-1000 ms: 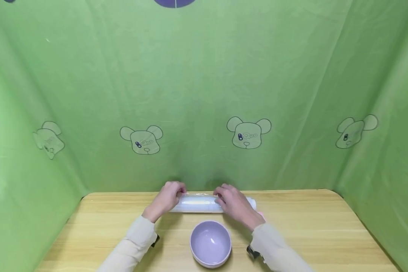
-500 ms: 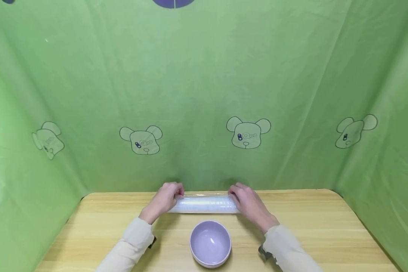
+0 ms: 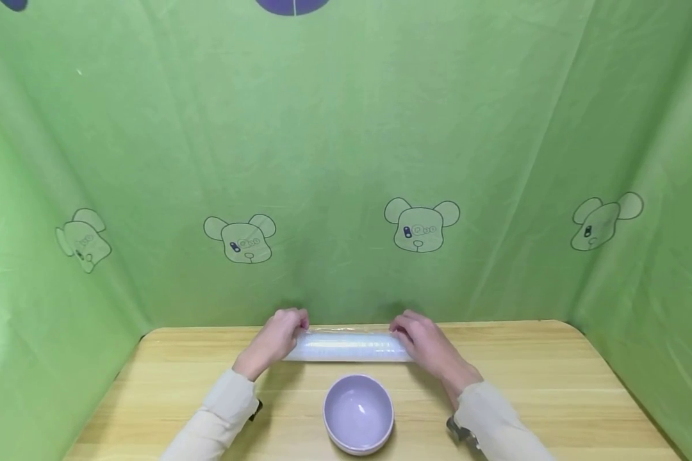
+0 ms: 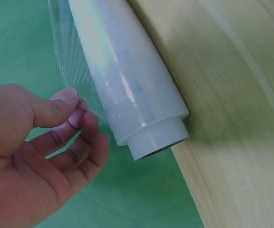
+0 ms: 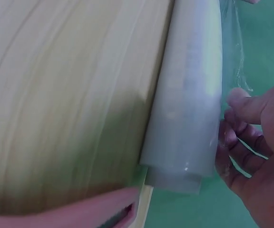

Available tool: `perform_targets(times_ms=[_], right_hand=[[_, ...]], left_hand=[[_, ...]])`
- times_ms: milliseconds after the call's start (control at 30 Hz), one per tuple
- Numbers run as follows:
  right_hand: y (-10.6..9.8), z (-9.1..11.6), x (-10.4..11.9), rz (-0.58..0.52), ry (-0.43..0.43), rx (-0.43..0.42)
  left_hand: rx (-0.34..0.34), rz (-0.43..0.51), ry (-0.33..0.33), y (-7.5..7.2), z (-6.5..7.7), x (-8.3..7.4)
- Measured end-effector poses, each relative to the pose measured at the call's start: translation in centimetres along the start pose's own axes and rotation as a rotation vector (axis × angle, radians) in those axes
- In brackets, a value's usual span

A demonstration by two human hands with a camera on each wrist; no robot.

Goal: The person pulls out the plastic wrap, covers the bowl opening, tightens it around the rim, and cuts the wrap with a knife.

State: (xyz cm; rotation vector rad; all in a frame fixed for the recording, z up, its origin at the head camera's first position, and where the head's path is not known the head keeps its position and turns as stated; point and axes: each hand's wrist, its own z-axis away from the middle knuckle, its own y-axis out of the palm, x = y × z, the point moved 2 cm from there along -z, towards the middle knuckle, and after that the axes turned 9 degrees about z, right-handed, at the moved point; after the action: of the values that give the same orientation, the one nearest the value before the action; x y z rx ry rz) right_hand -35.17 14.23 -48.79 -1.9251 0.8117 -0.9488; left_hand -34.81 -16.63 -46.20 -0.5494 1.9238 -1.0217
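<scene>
A roll of cling film (image 3: 348,346) lies crosswise at the far edge of the table, with a loose clear flap (image 4: 70,52) lifted along its far side. My left hand (image 3: 273,339) is at the roll's left end, where thumb and forefinger pinch a corner of the flap and draw it into creases. Near the right end, my right hand (image 3: 427,342) has its thumb and forefinger together at the flap's other corner. The remaining fingers (image 5: 244,156) of that hand curl beside the roll. The white core (image 4: 158,137) sticks out at the left end.
A lilac bowl (image 3: 358,413) stands upright on the wooden table (image 3: 553,384), nearer to me than the roll. A pink object (image 5: 65,211) with a dark slot is beside the roll's right end. Green cloth (image 3: 334,160) hangs behind the table and at both sides.
My right hand has slid rightward along the film's edge towards the roll's right end. My left hand has shifted slightly left, still pinching the film. Roll and bowl stay in place.
</scene>
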Motion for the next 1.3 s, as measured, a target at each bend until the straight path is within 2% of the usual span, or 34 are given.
perform_targets(times_ms=[200,400,600,800,1100,1300], right_hand=[[-0.2,0.2,-0.2,0.013,-0.013,-0.008],[-0.6,-0.1,-0.3,0.019,-0.005,-0.03],[-0.7,-0.5,-0.4,0.02,0.024,-0.022],[-0.6,-0.5,-0.6,0.009,0.036,-0.042],[-0.2,-0.1,-0.6,0.01,0.038,-0.034],[-0.3,0.6,-0.8,-0.011,0.005,-0.002]], left_hand=[[0.011,0.005,-0.045,-0.3,0.0,-0.2],[-0.024,0.03,-0.011,-0.3,-0.3,-0.1],[0.0,0.091,-0.001,-0.6,0.1,-0.2],[0.033,0.052,-0.011,-0.2,0.9,0.1],[-0.013,-0.02,0.044,-0.1,1.4,0.1],[-0.033,-0.007,0.013,-0.4,1.4,0.3]])
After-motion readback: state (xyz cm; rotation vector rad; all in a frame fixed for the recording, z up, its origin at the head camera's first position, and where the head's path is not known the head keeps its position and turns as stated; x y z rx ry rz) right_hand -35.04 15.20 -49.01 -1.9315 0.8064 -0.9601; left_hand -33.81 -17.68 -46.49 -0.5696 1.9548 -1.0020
